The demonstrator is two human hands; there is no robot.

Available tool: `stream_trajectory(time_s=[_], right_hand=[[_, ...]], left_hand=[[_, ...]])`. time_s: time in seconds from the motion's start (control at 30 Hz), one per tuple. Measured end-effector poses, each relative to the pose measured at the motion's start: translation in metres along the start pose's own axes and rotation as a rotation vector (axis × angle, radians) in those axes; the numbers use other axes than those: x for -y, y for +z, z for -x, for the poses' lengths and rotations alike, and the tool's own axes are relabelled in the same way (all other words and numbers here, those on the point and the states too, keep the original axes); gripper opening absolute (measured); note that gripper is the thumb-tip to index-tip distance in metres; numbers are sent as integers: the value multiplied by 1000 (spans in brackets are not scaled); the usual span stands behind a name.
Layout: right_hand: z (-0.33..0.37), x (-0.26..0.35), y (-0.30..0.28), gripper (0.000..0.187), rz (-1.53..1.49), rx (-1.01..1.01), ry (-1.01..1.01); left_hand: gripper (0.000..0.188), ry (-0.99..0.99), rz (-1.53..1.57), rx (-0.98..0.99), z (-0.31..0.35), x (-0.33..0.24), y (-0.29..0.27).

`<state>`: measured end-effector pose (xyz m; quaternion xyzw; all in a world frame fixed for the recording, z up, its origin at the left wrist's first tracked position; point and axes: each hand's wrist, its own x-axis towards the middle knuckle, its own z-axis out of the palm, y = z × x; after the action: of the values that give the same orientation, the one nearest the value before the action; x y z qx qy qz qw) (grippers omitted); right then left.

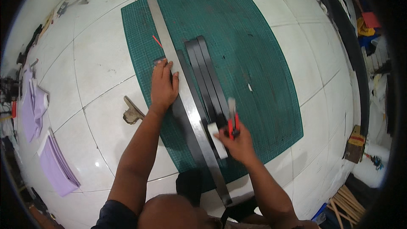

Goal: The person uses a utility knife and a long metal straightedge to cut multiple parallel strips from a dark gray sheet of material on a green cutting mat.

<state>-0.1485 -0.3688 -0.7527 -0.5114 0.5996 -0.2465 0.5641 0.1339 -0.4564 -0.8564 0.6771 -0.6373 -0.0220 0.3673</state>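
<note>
Here, a ruler lies across a mat.
Left hand lies spread on it; right hand holds a cutter.

Workshop: cutting mat, steel ruler

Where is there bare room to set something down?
The green mat right of the black strips, small scraps aside; the floor between the lilac fabric and metal clip. Crowded: around the steel ruler, white block, left hand and right hand.

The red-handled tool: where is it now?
In the head view, the red-handled tool is in the right hand, right of the long metal ruler, over the green mat.
</note>
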Motion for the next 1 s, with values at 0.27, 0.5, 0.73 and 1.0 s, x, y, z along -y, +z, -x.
stream_trajectory(time_s=[0.27,0.5,0.73,1.0], right_hand=[[-197,78,84,40,280,-101,-184],[-233,67,107,40,319,-105,-196],[-236,64,103,38,329,-79,-199],[-234,65,102,38,278,-60,-175]], left_hand=[[41,-69,-7,40,0,-4,-5],[44,-76,-17,68,0,-2,-4],[46,-118,16,106,0,-2,-5],[47,-127,29,103,-1,-4,-4]])
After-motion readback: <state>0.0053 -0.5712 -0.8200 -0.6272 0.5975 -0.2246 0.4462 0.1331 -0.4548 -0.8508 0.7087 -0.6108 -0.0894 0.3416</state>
